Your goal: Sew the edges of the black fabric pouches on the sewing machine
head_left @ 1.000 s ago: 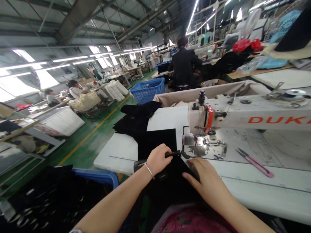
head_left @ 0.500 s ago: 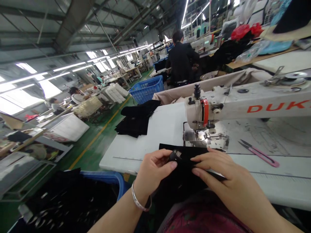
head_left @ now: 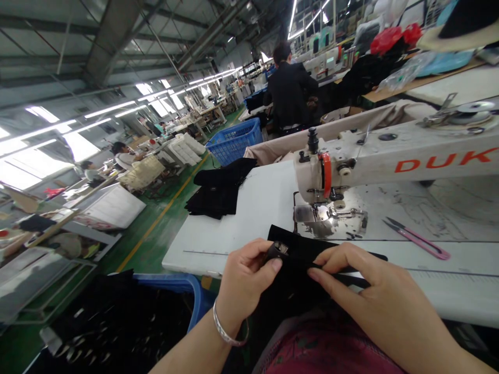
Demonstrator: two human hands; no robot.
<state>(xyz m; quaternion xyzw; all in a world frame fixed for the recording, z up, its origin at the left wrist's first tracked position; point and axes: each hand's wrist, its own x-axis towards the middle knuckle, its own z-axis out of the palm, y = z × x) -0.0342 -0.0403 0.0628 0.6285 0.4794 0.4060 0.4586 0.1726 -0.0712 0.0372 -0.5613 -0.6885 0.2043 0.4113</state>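
My left hand (head_left: 249, 272) pinches a folded corner of a black fabric piece (head_left: 298, 244) between thumb and fingers. A small light patch, perhaps a label, shows at that corner. My right hand (head_left: 354, 278) is closed on the same fabric a little to the right, with thumb and index finger together. The fabric hangs over the table's front edge toward my lap, and its lower part merges with dark cloth. Just beyond it stands a sewing machine (head_left: 346, 169), its needle area hard to make out. A pair of pink-handled thread snips (head_left: 419, 239) lies right of the machine foot.
Stacked black fabric pieces (head_left: 220, 189) lie at the table's (head_left: 268, 189) left end. A blue bin (head_left: 195, 291) holding black pieces stands below on the left. Farther off are a blue basket (head_left: 236, 140) and a co-worker (head_left: 290, 93) with their back toward me.
My right fingers have drawn in and bent more on the fabric. The fabric's far edge has tilted and shifted right. My left hand keeps its pinch almost in place.
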